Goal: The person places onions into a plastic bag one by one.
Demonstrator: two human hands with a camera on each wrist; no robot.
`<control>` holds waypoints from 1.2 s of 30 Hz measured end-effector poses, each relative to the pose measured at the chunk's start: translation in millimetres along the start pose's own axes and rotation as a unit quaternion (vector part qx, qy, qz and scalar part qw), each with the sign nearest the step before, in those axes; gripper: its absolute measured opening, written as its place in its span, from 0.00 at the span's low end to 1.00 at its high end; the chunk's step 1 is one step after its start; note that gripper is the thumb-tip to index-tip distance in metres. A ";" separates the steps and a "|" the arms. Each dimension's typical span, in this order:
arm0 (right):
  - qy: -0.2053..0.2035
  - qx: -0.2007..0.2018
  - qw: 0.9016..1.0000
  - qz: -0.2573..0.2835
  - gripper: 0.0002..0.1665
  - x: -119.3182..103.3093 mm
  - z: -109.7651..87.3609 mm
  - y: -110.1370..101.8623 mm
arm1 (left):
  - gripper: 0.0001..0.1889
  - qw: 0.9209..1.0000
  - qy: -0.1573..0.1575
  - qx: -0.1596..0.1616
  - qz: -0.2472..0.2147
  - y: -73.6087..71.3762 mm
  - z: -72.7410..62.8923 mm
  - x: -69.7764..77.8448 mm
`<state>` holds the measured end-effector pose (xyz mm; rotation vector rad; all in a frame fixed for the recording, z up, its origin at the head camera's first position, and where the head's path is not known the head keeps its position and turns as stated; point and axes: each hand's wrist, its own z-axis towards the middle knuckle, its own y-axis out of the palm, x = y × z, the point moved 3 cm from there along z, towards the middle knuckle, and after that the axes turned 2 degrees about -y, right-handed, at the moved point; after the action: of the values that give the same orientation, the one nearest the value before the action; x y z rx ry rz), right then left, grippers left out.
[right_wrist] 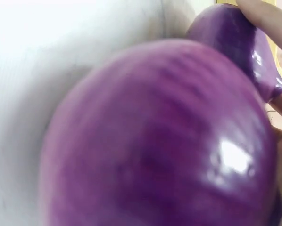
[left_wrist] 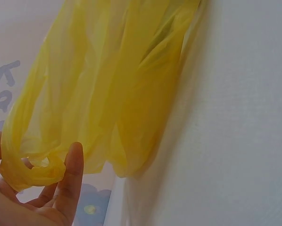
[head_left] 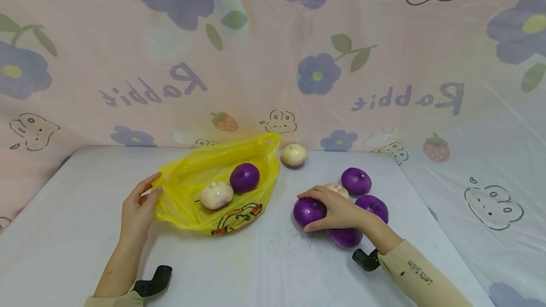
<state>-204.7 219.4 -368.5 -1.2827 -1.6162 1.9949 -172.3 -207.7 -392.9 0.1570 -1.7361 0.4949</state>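
Note:
My left hand point(head_left: 137, 207) pinches the left edge of a yellow plastic bag point(head_left: 179, 212), whose mouth gapes toward me. In the left wrist view a loop of the bag point(left_wrist: 35, 174) runs between thumb and fingers. Inside it lie a white onion point(head_left: 216, 196) and a purple onion point(head_left: 245, 177), side by side. To the right, my right hand point(head_left: 341, 210) grips another purple onion point(head_left: 308, 213), thumb at the near side and fingers over the far side. Under that wrist sits a further purple onion point(head_left: 345, 238), which fills much of the right wrist view point(right_wrist: 150, 141).
Two more purple onions point(head_left: 356, 181) stand beyond and beside the right forearm. A white onion point(head_left: 337, 189) is partly hidden behind the right hand. Another white onion point(head_left: 294, 155) lies at the back of the white table point(head_left: 264, 274), against the patterned cloth point(head_left: 256, 60).

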 end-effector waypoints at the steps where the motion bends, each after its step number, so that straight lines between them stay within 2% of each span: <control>1: 0.001 0.000 1.000 0.001 0.46 -0.5 0.1 0.3 | 0.24 1.000 0.000 0.000 0.000 0.0 0.1 -0.1; 7: -0.004 0.006 1.000 0.011 0.46 -3.1 2.5 2.9 | 0.24 1.000 -0.005 0.000 0.005 0.4 0.0 -0.5; 16: 0.000 0.039 0.999 0.035 0.46 -8.4 10.5 0.5 | 0.24 1.000 0.011 0.003 0.000 -0.7 -1.3 0.9; 28: -0.008 0.077 0.995 0.061 0.45 -16.5 27.0 -4.3 | 0.24 1.000 0.003 0.003 0.001 -1.1 -1.7 2.0; 32: 0.008 0.076 0.995 0.071 0.44 -21.5 33.5 -8.0 | 0.24 1.000 0.002 0.004 0.000 -1.4 -1.1 1.4; 36: 0.006 0.076 0.993 0.093 0.44 -26.1 41.5 -9.5 | 0.24 1.000 0.005 0.000 0.001 -2.8 -0.6 1.6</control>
<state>-224.3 177.9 -348.7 -1.4280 -1.3533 2.1655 -171.1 -209.7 -390.6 0.1528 -1.7265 0.4955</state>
